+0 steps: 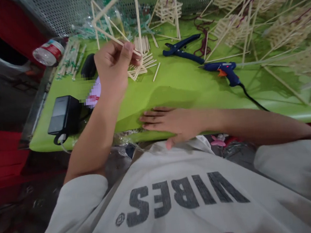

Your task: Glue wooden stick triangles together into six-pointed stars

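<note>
My left hand is raised over the green table, pinching a frame of thin wooden sticks between thumb and fingers. The frame stands up past the fingertips, its sticks joined at angles. Just behind and below that hand lie cut sticks, some crossed in a star-like shape, with a bundle of short sticks behind them. My right hand rests flat near the table's front edge, fingers spread and holding nothing. To its upper right are a blue glue gun and dark blue cutters.
Stick-built pieces with purple thread crowd the right side. On the left are a black box-shaped device with a cable, paper-wrapped chopsticks and a plastic jar. A bottle and a perforated metal panel stand at the back.
</note>
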Available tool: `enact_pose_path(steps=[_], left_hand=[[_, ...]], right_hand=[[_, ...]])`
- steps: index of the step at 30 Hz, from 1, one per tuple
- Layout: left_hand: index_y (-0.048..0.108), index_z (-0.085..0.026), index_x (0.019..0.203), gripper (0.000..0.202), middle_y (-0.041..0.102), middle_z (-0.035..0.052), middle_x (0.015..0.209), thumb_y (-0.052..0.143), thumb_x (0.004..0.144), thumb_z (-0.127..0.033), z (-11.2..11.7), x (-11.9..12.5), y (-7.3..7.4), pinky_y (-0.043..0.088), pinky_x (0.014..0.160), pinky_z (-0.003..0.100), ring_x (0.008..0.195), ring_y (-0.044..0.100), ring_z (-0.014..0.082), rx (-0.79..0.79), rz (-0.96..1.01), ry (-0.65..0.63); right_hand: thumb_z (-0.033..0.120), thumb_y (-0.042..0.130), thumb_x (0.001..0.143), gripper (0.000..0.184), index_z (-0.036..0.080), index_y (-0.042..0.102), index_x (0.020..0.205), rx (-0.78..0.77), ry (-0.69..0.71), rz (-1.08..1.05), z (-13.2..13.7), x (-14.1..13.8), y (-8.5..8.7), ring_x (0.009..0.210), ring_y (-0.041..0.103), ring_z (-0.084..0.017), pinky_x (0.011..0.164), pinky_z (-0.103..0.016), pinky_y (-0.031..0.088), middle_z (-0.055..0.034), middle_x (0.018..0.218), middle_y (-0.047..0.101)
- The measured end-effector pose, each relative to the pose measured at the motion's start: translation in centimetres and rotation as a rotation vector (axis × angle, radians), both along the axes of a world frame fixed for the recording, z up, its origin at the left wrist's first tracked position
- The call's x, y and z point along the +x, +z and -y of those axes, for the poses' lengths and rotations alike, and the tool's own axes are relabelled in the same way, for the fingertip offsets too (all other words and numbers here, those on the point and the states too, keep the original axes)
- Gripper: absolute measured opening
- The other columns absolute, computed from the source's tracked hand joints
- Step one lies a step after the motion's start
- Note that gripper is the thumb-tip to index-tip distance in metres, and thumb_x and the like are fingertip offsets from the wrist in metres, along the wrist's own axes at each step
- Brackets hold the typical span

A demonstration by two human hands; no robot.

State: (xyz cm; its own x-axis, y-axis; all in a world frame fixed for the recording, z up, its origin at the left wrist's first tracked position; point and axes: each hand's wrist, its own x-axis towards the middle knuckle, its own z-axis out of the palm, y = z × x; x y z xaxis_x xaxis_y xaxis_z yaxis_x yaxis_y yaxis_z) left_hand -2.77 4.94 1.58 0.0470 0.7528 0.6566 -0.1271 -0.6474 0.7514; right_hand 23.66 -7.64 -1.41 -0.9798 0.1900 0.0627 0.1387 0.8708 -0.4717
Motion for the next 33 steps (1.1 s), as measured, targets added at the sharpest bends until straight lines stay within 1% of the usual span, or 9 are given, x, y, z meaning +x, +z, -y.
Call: enact_pose_path(steps=[5, 11, 15, 17, 19, 21, 24, 29, 33], left_hand=[[0.087, -0.042, 0.093, 0.059, 0.088, -0.0038, 0.083, 0.100, 0.091, -0.099, 0.0, 0.9, 0.1, 0.072, 0.072, 0.047, 0.069, 0.073, 0.0196, -0.052, 0.006, 0.041], [0.088, -0.045, 0.088, 0.048, 0.089, -0.0004, 0.085, 0.101, 0.097, -0.090, 1.0, 2.1, 0.8, 0.073, 0.073, 0.054, 0.071, 0.080, 0.0255, -0.047, 0.048, -0.002], [0.085, -0.041, 0.085, 0.066, 0.083, 0.0028, 0.077, 0.093, 0.092, -0.106, 0.5, 2.7, 0.9, 0.069, 0.061, 0.052, 0.061, 0.072, 0.0240, 0.052, 0.076, -0.026], [0.084, -0.038, 0.086, 0.070, 0.081, 0.0037, 0.077, 0.089, 0.095, -0.107, -0.1, 2.8, 0.7, 0.069, 0.062, 0.050, 0.061, 0.072, 0.0236, 0.084, 0.071, -0.033], [0.084, -0.036, 0.087, 0.068, 0.081, 0.0039, 0.078, 0.090, 0.098, -0.103, -0.5, 2.8, 0.5, 0.069, 0.061, 0.048, 0.061, 0.073, 0.0227, 0.112, 0.058, -0.043], [0.085, -0.035, 0.089, 0.065, 0.083, 0.0038, 0.080, 0.091, 0.102, -0.098, -0.5, 2.6, 0.3, 0.067, 0.063, 0.045, 0.063, 0.075, 0.0219, 0.110, 0.045, -0.034], [0.086, -0.035, 0.087, 0.061, 0.086, 0.0024, 0.081, 0.092, 0.106, -0.092, -0.2, 2.3, 0.0, 0.067, 0.066, 0.046, 0.066, 0.078, 0.0220, 0.043, 0.018, 0.003], [0.088, -0.039, 0.092, 0.054, 0.089, -0.0018, 0.083, 0.100, 0.100, -0.091, 0.2, 1.8, -0.5, 0.068, 0.066, 0.046, 0.066, 0.074, 0.0191, -0.009, 0.022, 0.032], [0.084, -0.032, 0.090, 0.060, 0.087, -0.0023, 0.079, 0.097, 0.104, -0.089, 0.7, 1.4, -0.5, 0.064, 0.065, 0.041, 0.065, 0.071, 0.0141, -0.032, 0.007, 0.028]], right_hand=[[0.091, 0.061, 0.121, 0.128, 0.014, 0.012, 0.210, 0.072, -0.094, 0.103, 0.3, 1.1, -1.4, 0.204, 0.020, -0.049, 0.167, -0.070, 0.020, -0.0233, 0.217, 0.011], [0.096, 0.061, 0.116, 0.142, 0.012, -0.006, 0.209, 0.178, -0.327, 0.217, 2.5, 11.5, -1.3, 0.201, 0.023, -0.060, 0.159, -0.086, 0.033, -0.0300, 0.216, 0.007], [0.078, 0.068, 0.118, 0.116, 0.007, 0.037, 0.203, 0.238, -0.630, 0.482, 8.7, 19.9, 2.0, 0.177, 0.065, -0.065, 0.137, -0.082, 0.066, -0.0382, 0.206, 0.040], [0.093, 0.078, 0.105, 0.093, 0.022, 0.087, 0.164, 0.333, -0.820, 0.618, 10.1, 23.1, 4.4, 0.100, 0.094, -0.061, 0.079, -0.081, 0.081, -0.0340, 0.154, 0.089], [0.101, 0.080, 0.101, 0.071, 0.036, 0.098, 0.125, 0.220, -0.858, 0.701, 9.5, 24.3, 6.6, 0.064, 0.085, -0.048, 0.050, -0.067, 0.070, -0.0178, 0.093, 0.092], [0.094, 0.076, 0.110, 0.060, 0.042, 0.096, 0.133, 0.107, -0.784, 0.602, 7.3, 22.7, 8.1, 0.081, 0.092, -0.045, 0.066, -0.071, 0.080, -0.0095, 0.108, 0.097], [0.081, 0.061, 0.124, 0.073, 0.028, 0.084, 0.167, 0.189, -0.625, 0.398, 3.1, 15.6, 8.1, 0.136, 0.091, -0.054, 0.112, -0.081, 0.079, -0.0216, 0.160, 0.090], [0.092, 0.059, 0.122, 0.111, 0.020, 0.040, 0.205, 0.129, -0.160, 0.259, -1.6, 0.9, 2.9, 0.201, 0.030, -0.052, 0.161, -0.074, 0.038, -0.0202, 0.216, 0.026], [0.086, 0.052, 0.125, 0.110, 0.021, 0.026, 0.209, 0.142, -0.212, 0.192, -3.8, -1.3, -1.0, 0.204, 0.018, -0.047, 0.167, -0.073, 0.017, -0.0188, 0.217, 0.019]])
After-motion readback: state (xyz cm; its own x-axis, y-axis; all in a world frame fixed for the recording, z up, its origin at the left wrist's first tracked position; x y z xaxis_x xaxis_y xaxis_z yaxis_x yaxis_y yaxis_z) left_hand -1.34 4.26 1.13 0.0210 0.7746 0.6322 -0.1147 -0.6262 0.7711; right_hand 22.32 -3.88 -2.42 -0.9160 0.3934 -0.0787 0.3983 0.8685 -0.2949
